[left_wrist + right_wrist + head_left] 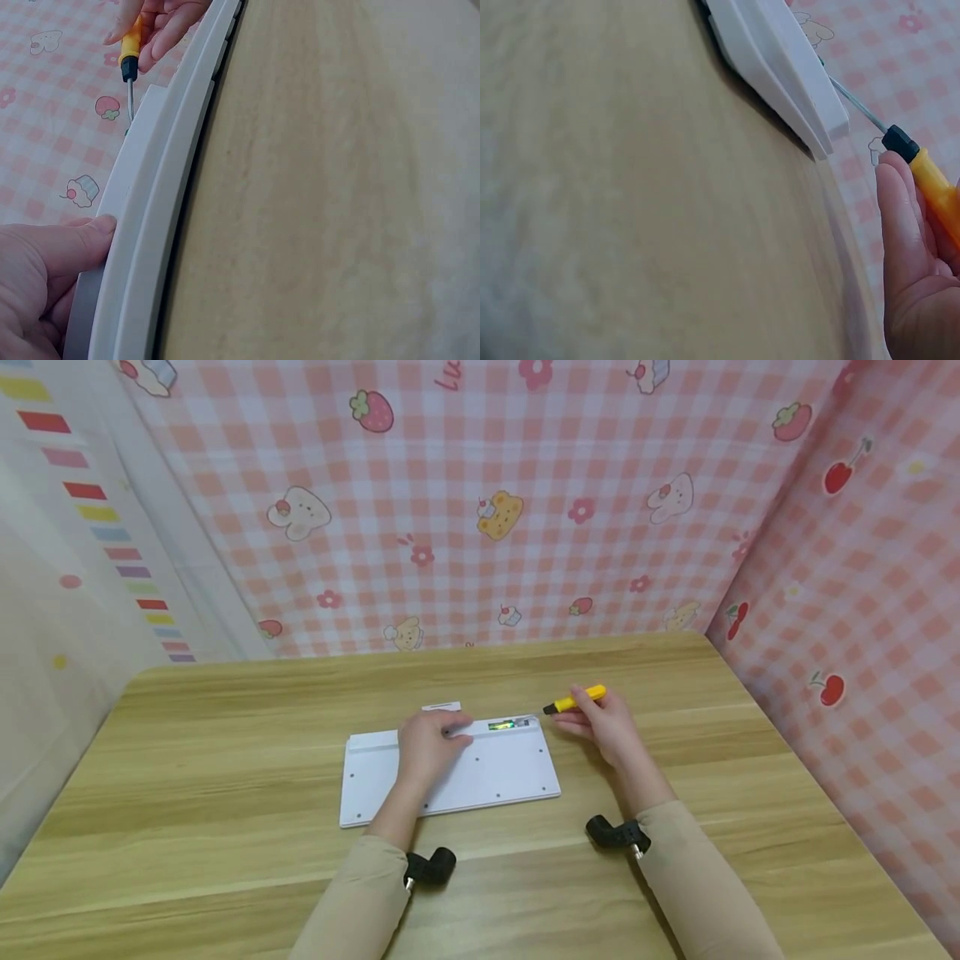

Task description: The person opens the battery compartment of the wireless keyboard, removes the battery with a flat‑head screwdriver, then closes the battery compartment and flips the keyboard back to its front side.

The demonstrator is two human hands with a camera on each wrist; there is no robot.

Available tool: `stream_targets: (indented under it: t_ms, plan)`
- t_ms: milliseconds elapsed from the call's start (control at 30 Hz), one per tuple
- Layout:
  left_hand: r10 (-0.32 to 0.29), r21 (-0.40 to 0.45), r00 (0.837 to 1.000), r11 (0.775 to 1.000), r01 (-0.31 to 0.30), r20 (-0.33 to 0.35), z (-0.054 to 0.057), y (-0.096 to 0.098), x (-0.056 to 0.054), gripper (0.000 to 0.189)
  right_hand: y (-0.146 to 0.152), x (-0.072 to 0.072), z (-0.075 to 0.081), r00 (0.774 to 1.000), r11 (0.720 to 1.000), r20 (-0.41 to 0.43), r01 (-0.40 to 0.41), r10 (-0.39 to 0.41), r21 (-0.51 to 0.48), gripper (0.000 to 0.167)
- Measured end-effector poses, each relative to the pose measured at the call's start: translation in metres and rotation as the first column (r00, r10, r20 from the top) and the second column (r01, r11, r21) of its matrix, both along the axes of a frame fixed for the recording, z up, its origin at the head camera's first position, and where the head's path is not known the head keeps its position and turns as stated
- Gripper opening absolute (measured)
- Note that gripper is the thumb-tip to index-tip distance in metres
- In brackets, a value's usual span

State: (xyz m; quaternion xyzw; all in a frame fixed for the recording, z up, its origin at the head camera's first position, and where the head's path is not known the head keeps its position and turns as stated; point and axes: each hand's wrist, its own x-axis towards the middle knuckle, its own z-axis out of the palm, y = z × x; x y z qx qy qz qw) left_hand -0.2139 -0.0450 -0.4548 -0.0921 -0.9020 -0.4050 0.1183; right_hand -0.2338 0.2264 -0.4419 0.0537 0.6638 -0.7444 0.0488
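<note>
A white keyboard [480,777] lies face down on the table, small screws dotting its underside. My left hand [427,750] grips the raised ridge along its far edge, thumb [97,232] on the near side and fingers behind. Toward the ridge's right end, the battery compartment is uncovered and a green battery [501,725] shows inside. A screwdriver [583,698] with a yellow handle and black collar is held in my right hand [606,727]. Its thin metal shaft [859,103] points left, and the tip reaches the compartment, hidden behind the ridge in both wrist views.
Just beyond the keyboard, a small white cover [441,705] lies close to my left hand. The wooden table [225,860] ends at a pink checked cloth [480,560] behind it. Black wrist cameras [433,867] sit at both sleeves.
</note>
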Motion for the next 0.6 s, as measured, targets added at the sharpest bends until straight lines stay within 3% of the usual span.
stream_targets:
  t_ms: [400,600]
  plan:
    - [-0.003,0.013,1.0,1.0,0.002,0.019,0.0018,-0.0002,0.0012,0.024,-0.0021,0.0032,0.0021,1.0,1.0,0.005,0.005,-0.005,0.022,0.039]
    - [-0.004,0.011,1.0,1.0,0.004,0.016,0.0007,0.0001,0.0005,0.024,-0.0018,0.0033,0.0015,1.0,1.0,0.009,0.012,-0.013,0.009,0.046]
